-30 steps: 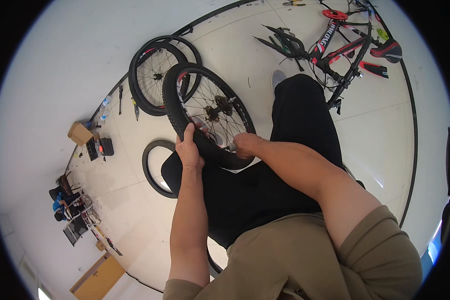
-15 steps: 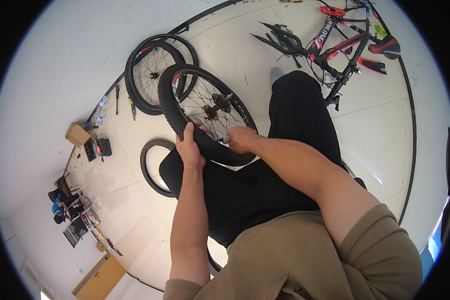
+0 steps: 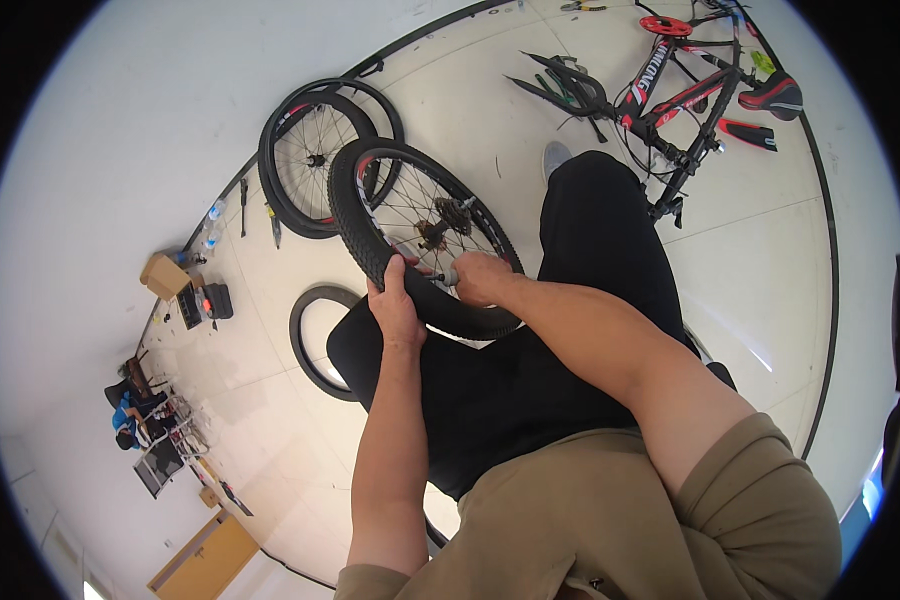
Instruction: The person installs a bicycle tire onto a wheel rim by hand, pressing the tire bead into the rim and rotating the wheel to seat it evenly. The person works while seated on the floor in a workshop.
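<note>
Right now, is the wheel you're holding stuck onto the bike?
No, the rear bicycle wheel in the left hand is apart from the black-and-red bicycle frame, with floor showing between them.

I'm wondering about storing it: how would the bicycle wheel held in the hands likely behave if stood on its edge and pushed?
The wheel would probably roll easily, being round. Its knobbly tyre should likely grip rather than slide. The straight spokes running to the rim suggest it stays stiff, though on its narrow edge it may tip over.

The held tyre (image 3: 351,215) is black, the frame (image 3: 647,78) black-and-red.
</note>
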`<state>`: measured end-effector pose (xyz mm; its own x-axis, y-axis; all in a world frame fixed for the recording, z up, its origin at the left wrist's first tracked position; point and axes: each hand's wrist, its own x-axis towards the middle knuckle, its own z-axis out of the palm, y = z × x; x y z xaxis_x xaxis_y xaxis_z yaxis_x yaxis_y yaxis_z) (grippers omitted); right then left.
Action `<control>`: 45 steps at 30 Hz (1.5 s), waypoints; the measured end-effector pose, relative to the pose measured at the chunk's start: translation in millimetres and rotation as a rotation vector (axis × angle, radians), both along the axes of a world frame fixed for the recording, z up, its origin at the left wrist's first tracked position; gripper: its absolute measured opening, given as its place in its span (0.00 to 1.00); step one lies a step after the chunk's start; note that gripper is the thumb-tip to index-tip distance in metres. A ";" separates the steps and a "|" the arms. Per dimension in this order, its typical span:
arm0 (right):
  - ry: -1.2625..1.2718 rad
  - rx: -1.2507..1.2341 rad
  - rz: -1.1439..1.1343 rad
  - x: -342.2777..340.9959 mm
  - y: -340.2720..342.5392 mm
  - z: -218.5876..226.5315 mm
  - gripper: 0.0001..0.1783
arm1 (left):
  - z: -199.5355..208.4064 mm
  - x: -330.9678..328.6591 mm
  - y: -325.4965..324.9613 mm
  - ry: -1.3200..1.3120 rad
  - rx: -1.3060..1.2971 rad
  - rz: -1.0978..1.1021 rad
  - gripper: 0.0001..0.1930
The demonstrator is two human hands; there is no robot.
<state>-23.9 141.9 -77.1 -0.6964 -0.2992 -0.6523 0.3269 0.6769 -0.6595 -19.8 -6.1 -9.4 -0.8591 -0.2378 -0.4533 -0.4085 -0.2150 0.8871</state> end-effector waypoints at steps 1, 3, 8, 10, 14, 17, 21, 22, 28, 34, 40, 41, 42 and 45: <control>0.005 -0.001 0.001 -0.3 -0.3 0.3 0.15 | 0.3 1.2 0.0 -0.002 -0.005 0.002 0.17; 0.015 -0.002 0.003 -1.2 -1.0 0.7 0.15 | -2.1 2.7 -1.3 -0.004 -0.006 0.015 0.17; 0.043 0.015 -0.025 -0.7 -1.6 -6.9 0.16 | -0.1 4.2 6.9 -0.007 -0.005 0.042 0.17; 0.046 0.011 -0.026 -1.0 -2.2 -3.1 0.16 | -0.8 5.6 6.4 0.009 -0.005 0.043 0.17; 0.024 -0.005 -0.027 -2.1 -0.2 12.3 0.16 | -9.2 8.8 3.3 0.031 -0.016 0.043 0.17; -0.028 0.001 0.034 -6.3 2.5 19.8 0.20 | -9.7 11.4 2.6 0.023 -0.050 0.030 0.18; -0.045 0.005 0.168 -10.0 10.0 30.1 0.22 | -1.5 18.1 -0.2 -0.046 -0.095 -0.036 0.19; -0.050 0.008 0.200 -11.0 12.7 33.8 0.22 | 3.3 18.6 1.0 -0.061 -0.109 -0.063 0.19; -0.046 0.022 0.423 -24.4 23.1 41.8 0.21 | 38.0 -14.5 -13.5 -0.163 -0.187 0.008 0.24; -0.020 0.056 0.608 -48.0 28.1 56.7 0.21 | 30.9 -52.1 -4.7 -0.223 -0.162 0.111 0.19; 0.067 -0.059 0.852 -71.8 25.5 40.8 0.20 | 40.3 -58.3 7.2 -0.283 -0.228 0.073 0.19; 0.044 -0.059 0.819 -70.8 22.1 34.3 0.19 | 39.0 -58.8 4.2 -0.300 -0.198 0.056 0.19; 0.019 -0.058 0.785 -68.9 19.5 27.9 0.19 | 35.9 -59.1 0.1 -0.318 -0.167 0.037 0.18; 0.015 -0.103 0.739 -76.9 17.4 44.4 0.21 | 36.5 -60.5 -25.9 -0.456 -0.054 -0.016 0.19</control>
